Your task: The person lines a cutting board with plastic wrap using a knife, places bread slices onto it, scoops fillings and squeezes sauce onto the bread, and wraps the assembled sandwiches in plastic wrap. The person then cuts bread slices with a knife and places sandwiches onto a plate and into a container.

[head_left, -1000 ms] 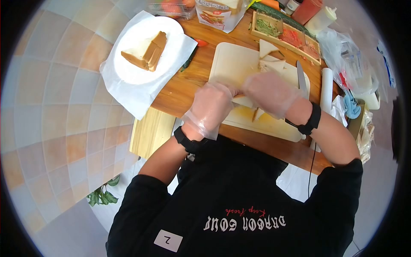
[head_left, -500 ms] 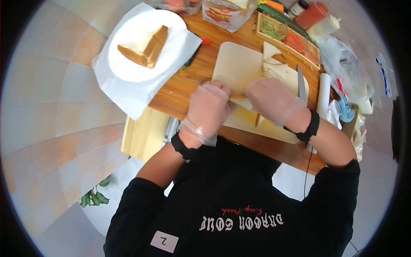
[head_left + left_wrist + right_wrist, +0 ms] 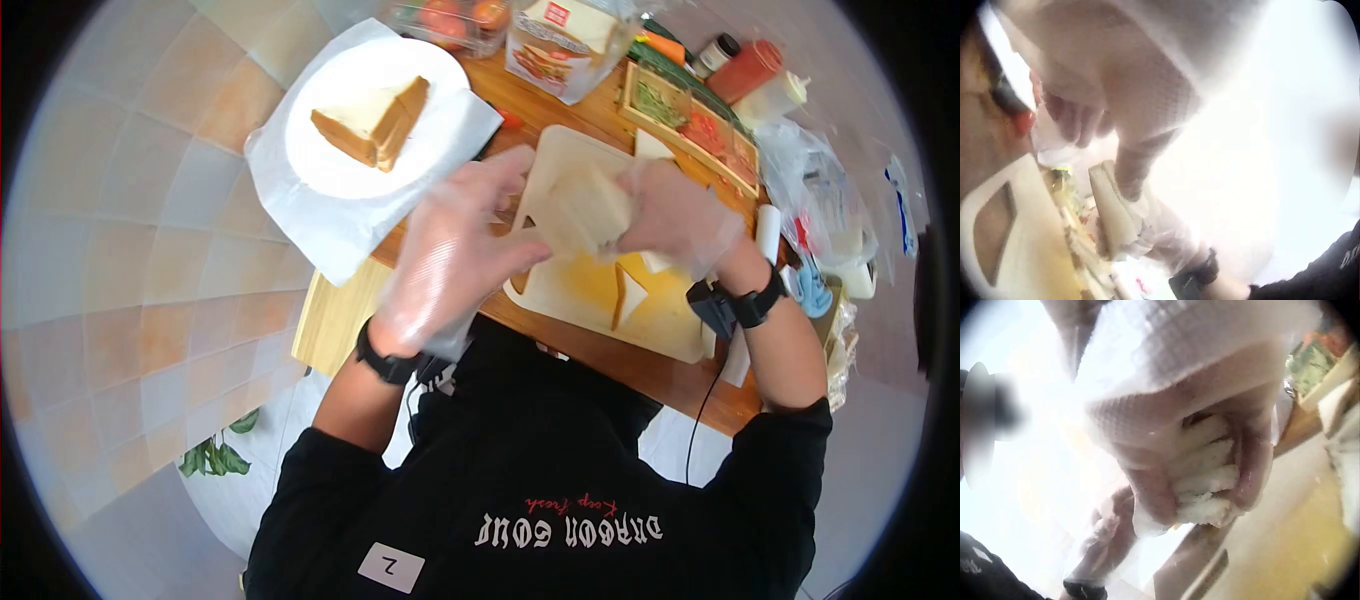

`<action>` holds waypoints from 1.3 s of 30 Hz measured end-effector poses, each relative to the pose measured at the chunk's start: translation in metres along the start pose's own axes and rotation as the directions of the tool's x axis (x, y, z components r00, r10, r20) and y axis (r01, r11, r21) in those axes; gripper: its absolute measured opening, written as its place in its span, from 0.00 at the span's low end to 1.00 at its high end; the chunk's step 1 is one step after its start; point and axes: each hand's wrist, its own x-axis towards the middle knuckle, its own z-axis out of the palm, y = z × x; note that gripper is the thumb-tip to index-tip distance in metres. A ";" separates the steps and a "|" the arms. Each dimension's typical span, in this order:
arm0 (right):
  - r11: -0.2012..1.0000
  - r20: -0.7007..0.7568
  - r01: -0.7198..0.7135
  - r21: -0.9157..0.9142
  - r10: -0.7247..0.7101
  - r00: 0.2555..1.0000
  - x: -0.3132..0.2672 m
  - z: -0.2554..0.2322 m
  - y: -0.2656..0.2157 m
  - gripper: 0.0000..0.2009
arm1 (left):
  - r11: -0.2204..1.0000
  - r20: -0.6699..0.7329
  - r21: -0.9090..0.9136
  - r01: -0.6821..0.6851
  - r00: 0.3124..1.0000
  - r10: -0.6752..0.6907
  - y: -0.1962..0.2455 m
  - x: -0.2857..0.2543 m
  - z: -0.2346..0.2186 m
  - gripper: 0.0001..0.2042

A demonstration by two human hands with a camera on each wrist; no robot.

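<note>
Above the cutting board [image 3: 560,275], my gloved right hand [image 3: 680,215] holds a pale, crustless sandwich piece [image 3: 597,205], slightly blurred in the head view. Several bread layers of the sandwich piece [image 3: 1207,469] show between thumb and fingers in the right wrist view. My gloved left hand [image 3: 445,240] is at the board's left edge, its thumb and fingers spread apart around nothing. In the left wrist view, the left thumb [image 3: 1132,172] overlaps the held piece. A bread triangle with brown crust [image 3: 628,297] lies on the board below the right hand.
A white plate [image 3: 312,165] with cut, crusted sandwich pieces [image 3: 385,125] sits on white paper at the left. Behind the board stand a bread bag [image 3: 548,55], a wooden tray [image 3: 632,95] of sliced fillings and sauce bottles [image 3: 745,72]. A plastic bag [image 3: 800,160] lies at the right.
Both hands were close together low over the board. The left hand has moved away leftward and spread its fingers. The right hand now holds the sandwich piece raised. The head view has shifted.
</note>
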 end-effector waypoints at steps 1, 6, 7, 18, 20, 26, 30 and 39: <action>0.999 -0.034 -0.001 0.042 0.003 0.999 0.011 -0.016 -0.005 0.21 | 0.989 -0.132 -0.141 -0.041 0.991 0.022 -0.002 -0.008 -0.015 0.34; 0.966 -0.258 0.258 -0.011 -0.253 0.933 0.153 -0.085 -0.080 0.22 | 0.817 -0.520 -0.575 -0.040 0.789 -0.327 -0.047 -0.019 -0.060 0.24; 0.955 -0.148 0.282 -0.089 -0.292 0.945 0.171 -0.098 -0.096 0.18 | 0.699 -0.588 -0.690 -0.187 0.708 -0.391 -0.064 -0.015 -0.060 0.26; 0.828 0.253 0.432 -0.356 -0.360 0.898 0.353 -0.033 -0.112 0.27 | 0.797 -0.680 -0.584 -0.156 0.629 -0.376 -0.148 0.026 -0.040 0.30; 0.758 0.310 0.465 -0.458 -0.354 0.882 0.348 -0.026 -0.118 0.26 | 0.837 -0.696 -0.523 -0.163 0.648 -0.309 -0.155 0.027 -0.038 0.29; 0.781 0.280 0.314 -0.540 -0.185 0.942 0.307 -0.032 -0.144 0.24 | 0.692 -0.596 -0.712 -0.115 0.621 -0.510 -0.125 0.045 -0.038 0.26; 0.780 0.331 0.408 -0.474 -0.271 0.904 0.314 -0.037 -0.129 0.23 | 0.895 -0.708 -0.439 -0.082 0.645 -0.288 -0.135 0.044 -0.029 0.28; 0.842 0.383 0.317 -0.436 -0.145 0.912 0.303 -0.043 -0.130 0.22 | 0.834 -0.681 -0.540 -0.109 0.640 -0.357 -0.139 0.049 -0.027 0.28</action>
